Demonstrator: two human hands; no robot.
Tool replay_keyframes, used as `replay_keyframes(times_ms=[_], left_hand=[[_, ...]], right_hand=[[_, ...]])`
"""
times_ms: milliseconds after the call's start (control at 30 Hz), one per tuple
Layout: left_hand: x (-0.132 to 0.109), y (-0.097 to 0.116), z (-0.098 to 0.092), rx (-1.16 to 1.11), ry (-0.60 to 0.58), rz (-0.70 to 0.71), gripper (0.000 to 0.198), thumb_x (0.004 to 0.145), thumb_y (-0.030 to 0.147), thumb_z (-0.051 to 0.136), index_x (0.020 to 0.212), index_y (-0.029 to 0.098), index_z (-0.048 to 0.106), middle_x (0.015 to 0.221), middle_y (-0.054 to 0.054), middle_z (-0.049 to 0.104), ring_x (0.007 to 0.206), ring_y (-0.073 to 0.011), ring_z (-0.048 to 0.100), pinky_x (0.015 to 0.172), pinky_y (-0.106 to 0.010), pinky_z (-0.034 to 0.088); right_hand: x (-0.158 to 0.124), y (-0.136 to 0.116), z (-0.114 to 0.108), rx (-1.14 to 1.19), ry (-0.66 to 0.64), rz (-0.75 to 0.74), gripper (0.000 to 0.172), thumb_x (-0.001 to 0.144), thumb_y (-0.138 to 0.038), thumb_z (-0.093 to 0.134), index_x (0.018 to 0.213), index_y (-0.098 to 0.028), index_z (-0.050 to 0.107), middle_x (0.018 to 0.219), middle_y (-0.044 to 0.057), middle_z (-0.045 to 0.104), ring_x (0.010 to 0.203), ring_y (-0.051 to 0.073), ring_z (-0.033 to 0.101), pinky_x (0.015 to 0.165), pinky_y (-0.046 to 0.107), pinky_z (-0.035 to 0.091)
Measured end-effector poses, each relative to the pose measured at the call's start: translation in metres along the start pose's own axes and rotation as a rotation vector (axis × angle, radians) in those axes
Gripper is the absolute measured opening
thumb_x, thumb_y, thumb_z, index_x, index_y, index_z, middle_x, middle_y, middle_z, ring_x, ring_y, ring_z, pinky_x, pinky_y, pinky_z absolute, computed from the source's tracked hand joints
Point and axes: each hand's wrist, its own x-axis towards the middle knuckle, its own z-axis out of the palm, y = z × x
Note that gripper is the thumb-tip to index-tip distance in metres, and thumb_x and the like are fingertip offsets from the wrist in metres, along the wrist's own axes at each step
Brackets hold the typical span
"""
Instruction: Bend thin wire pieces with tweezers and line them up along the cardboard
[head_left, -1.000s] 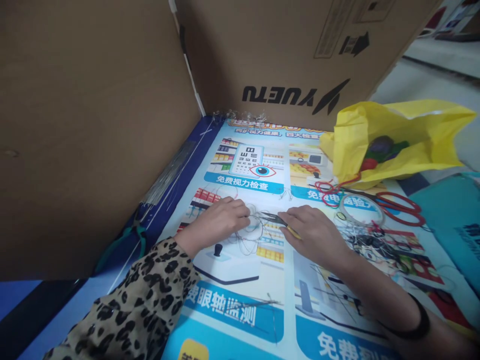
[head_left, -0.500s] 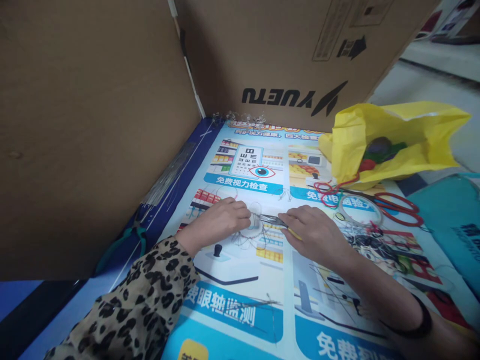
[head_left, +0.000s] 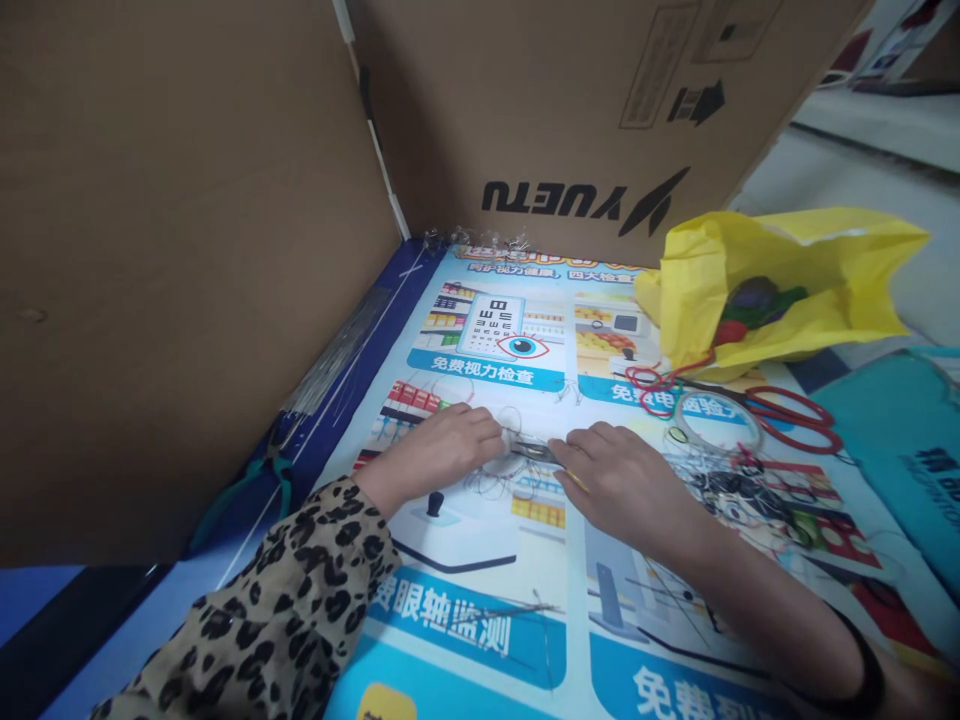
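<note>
My left hand (head_left: 457, 443) is closed, its fingertips pinching a small piece of bent thin wire (head_left: 510, 420) over the printed sheet. Wrapped around yellow handles, my right hand (head_left: 619, 470) holds pliers (head_left: 534, 450) whose jaws point left and meet the wire beside my left fingertips. The jaws look close together, but the exact grip on the wire is too small to make out. Several loops of thin wire (head_left: 487, 483) spread just below the jaws. Loose straight wires (head_left: 517, 608) lie on the sheet nearer to me.
Cardboard walls (head_left: 225, 200) stand to the left and back. Teal-handled pliers (head_left: 247, 485) and a wire bundle (head_left: 334, 365) lie at left. On the right are a yellow bag (head_left: 690, 290), red-handled scissors (head_left: 799, 420), a roll (head_left: 716, 422), tangled threads (head_left: 750, 500) and a teal pouch (head_left: 900, 440).
My right hand and the pliers have shifted slightly left and down, bringing the jaws nearer to my left fingertips. My left hand stays nearly in place.
</note>
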Motion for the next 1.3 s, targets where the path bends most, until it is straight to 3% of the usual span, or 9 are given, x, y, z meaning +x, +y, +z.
replay_keyframes(times_ms=[267,600,867,1300], left_hand=[[0.001,0.001,0.002,-0.052,0.004,-0.041,0.009,0.085,0.015,0.046,0.089,0.017,0.054,0.089,-0.006,0.057,0.089,-0.0178,0.048,0.077,-0.031,0.037],[0.000,-0.006,0.012,-0.410,0.166,-0.332,0.012,0.085,0.015,0.041,0.088,0.017,0.053,0.086,-0.002,0.060,0.083,-0.0146,0.052,0.079,-0.030,0.039],[0.000,-0.008,0.022,-0.535,0.293,-0.487,0.013,0.084,0.020,0.046,0.095,0.020,0.052,0.087,-0.001,0.062,0.080,-0.0138,0.057,0.069,-0.025,0.043],[0.000,-0.011,0.024,-0.520,0.296,-0.566,0.018,0.081,0.017,0.046,0.098,0.020,0.051,0.082,-0.001,0.062,0.078,-0.0137,0.058,0.068,-0.025,0.044]], right_hand=[[-0.003,0.000,0.002,0.059,0.001,0.026,0.022,0.082,-0.024,0.047,0.098,-0.018,0.061,0.080,0.007,0.062,0.080,0.019,0.053,0.072,0.031,0.037],[-0.004,0.000,0.004,0.060,-0.012,0.028,0.023,0.083,-0.025,0.047,0.100,-0.018,0.060,0.079,0.007,0.061,0.079,0.019,0.052,0.070,0.030,0.036],[-0.004,0.000,0.004,0.053,-0.043,0.022,0.024,0.083,-0.025,0.046,0.102,-0.018,0.059,0.082,0.007,0.061,0.082,0.020,0.052,0.073,0.032,0.036],[-0.005,-0.001,0.002,0.038,-0.048,-0.006,0.022,0.083,-0.025,0.047,0.100,-0.019,0.060,0.082,0.007,0.061,0.079,0.019,0.052,0.070,0.032,0.035]])
